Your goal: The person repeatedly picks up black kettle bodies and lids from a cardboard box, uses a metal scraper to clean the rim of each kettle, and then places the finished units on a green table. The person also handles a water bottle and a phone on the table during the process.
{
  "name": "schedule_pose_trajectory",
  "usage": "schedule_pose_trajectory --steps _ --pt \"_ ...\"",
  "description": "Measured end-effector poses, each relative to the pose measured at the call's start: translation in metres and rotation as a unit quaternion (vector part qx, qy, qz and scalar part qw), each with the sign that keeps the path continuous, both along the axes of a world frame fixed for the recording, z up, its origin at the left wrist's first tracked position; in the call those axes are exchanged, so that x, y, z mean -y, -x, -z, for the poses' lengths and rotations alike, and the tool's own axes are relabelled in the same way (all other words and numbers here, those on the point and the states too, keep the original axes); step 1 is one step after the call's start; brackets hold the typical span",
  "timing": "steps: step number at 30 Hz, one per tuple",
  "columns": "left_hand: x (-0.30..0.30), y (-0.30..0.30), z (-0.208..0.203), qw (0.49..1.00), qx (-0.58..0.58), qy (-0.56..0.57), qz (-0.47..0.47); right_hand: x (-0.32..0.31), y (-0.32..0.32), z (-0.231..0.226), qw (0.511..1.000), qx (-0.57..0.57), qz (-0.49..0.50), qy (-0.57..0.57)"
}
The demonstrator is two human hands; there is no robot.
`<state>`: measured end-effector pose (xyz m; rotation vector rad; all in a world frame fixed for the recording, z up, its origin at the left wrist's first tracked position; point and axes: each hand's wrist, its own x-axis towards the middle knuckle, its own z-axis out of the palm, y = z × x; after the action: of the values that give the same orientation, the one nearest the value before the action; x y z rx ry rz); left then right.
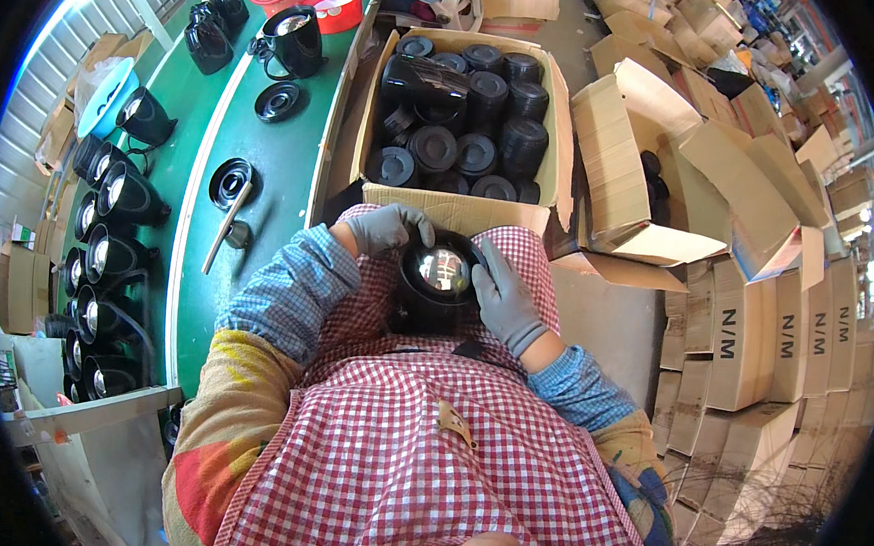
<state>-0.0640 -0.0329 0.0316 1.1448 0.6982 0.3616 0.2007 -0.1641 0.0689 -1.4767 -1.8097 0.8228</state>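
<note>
A black round housing with a shiny metal hollow (pixel 439 270) rests upright on my lap, its opening toward me. My left hand (pixel 390 231), in a grey glove, has its fingers bent over the housing's upper left rim. My right hand (pixel 506 294), gloved the same way, presses along the right side with its fingers fairly straight. Between them they hold the housing. Just beyond my knees stands an open carton (pixel 460 212) of stacked black round lids (pixel 435 148). A black glossy housing (pixel 424 79) lies across the top of these lids.
On the green bench (pixel 289 181) at left are a black ring-shaped part (pixel 231 183), a thin rod (pixel 227 220), a black lid (pixel 277 101) and a black jug (pixel 293 44). Several similar housings (pixel 120 254) line its left edge. Open cartons (pixel 627 135) and stacked boxes (pixel 743 334) fill the right.
</note>
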Motion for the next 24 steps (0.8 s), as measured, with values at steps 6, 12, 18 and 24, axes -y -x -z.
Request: schedule_pose_trajectory --steps 6,12,18,24 --pt "0.002 -0.002 -0.017 0.983 -0.077 -0.16 0.048 -0.057 -0.012 -0.037 0.963 0.122 -0.137 -0.198" --pt "-0.012 0.095 -0.01 0.915 -0.093 -0.199 -0.338 -0.086 -0.002 -0.025 0.939 0.143 -0.311 0.03" --pt "-0.034 0.348 0.041 0.595 -0.475 -0.255 -0.596 -0.1 0.004 -0.017 0.929 0.177 -0.319 0.064" --pt "-0.043 0.411 0.104 0.597 -0.663 -0.086 -0.443 -0.094 -0.006 -0.008 0.982 -0.087 -0.166 0.017"
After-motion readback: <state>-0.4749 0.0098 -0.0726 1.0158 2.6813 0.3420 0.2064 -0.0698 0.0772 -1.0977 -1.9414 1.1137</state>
